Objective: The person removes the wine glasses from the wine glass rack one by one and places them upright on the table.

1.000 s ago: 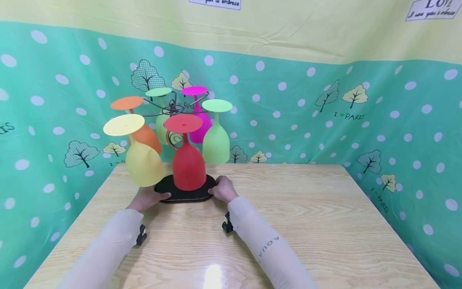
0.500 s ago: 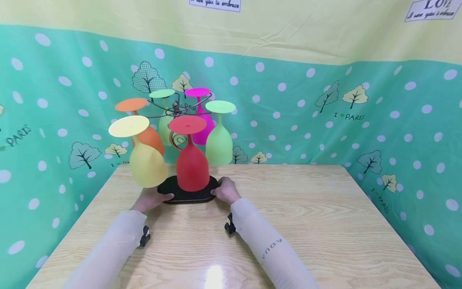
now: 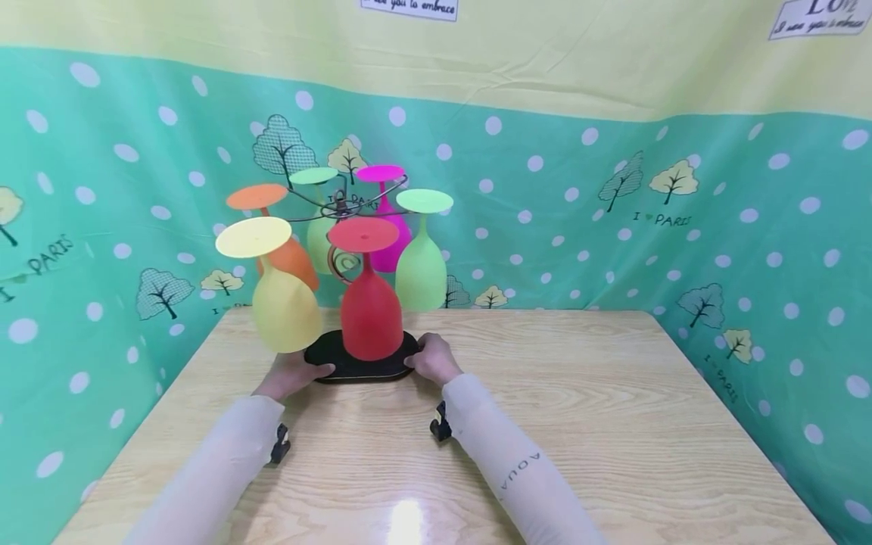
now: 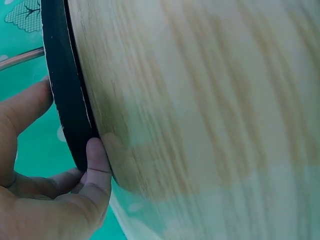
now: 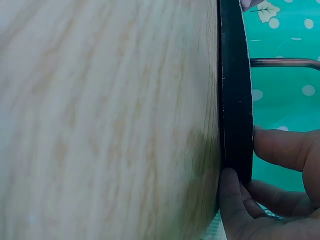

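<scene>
Both hands hold the black oval base [image 3: 368,370] of a wine glass rack at its two ends. My left hand [image 3: 289,375] grips the left end, its thumb on top and its other fingers around the edge; in the left wrist view a fingertip [image 4: 97,156] is right at the tabletop. My right hand [image 3: 437,359] grips the opposite end the same way, as the right wrist view shows. Upside down from the rack's wire arms [image 3: 341,212] hang several goblets: yellow [image 3: 288,310], red [image 3: 372,318], orange [image 3: 289,261], magenta [image 3: 390,250] and two green, one [image 3: 421,272] nearer.
The rack stands left of the middle on a wooden table [image 3: 579,424], near its far edge. Behind it and along the sides hangs a green and yellow dotted curtain [image 3: 531,227]. Dark wrist cameras [image 3: 441,422] sit under the sleeves.
The rack with its goblets has shifted slightly to the right across the table, both hands moving along with it. The grip at both ends of the base is the same.
</scene>
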The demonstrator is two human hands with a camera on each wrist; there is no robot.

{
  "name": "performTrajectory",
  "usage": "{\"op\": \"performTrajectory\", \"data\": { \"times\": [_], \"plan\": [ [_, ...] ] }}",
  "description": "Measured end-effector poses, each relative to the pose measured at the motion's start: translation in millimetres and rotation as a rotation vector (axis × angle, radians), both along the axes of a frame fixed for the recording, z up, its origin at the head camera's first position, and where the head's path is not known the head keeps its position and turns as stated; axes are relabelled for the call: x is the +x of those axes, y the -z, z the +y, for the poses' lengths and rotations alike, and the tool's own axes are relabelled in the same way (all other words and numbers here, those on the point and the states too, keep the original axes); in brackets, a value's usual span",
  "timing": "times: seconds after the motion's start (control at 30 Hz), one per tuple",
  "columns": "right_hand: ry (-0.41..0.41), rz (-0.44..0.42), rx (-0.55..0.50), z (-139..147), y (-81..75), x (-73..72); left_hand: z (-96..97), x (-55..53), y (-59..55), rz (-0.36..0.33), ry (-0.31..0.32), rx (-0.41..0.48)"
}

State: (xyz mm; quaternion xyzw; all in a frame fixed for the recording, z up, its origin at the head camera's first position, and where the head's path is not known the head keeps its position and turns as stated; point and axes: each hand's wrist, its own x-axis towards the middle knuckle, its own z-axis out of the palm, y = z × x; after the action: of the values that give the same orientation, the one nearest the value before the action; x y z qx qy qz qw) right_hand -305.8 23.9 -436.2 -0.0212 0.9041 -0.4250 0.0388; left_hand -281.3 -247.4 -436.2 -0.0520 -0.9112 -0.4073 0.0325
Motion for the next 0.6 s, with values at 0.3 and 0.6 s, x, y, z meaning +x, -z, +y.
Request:
{"op": "performTrajectory", "data": {
  "times": [0.3,0.6],
  "plan": [
    [0.003,-0.011,-0.002,6.1,1.5,-2.1,7.9,2.1,-3.5,-0.028,0.001,-0.016],
    [0.018,-0.030,-0.003,10.7,1.9,-0.7,11.1,-1.3,1.4,-0.032,0.005,-0.003]
  ]
}}
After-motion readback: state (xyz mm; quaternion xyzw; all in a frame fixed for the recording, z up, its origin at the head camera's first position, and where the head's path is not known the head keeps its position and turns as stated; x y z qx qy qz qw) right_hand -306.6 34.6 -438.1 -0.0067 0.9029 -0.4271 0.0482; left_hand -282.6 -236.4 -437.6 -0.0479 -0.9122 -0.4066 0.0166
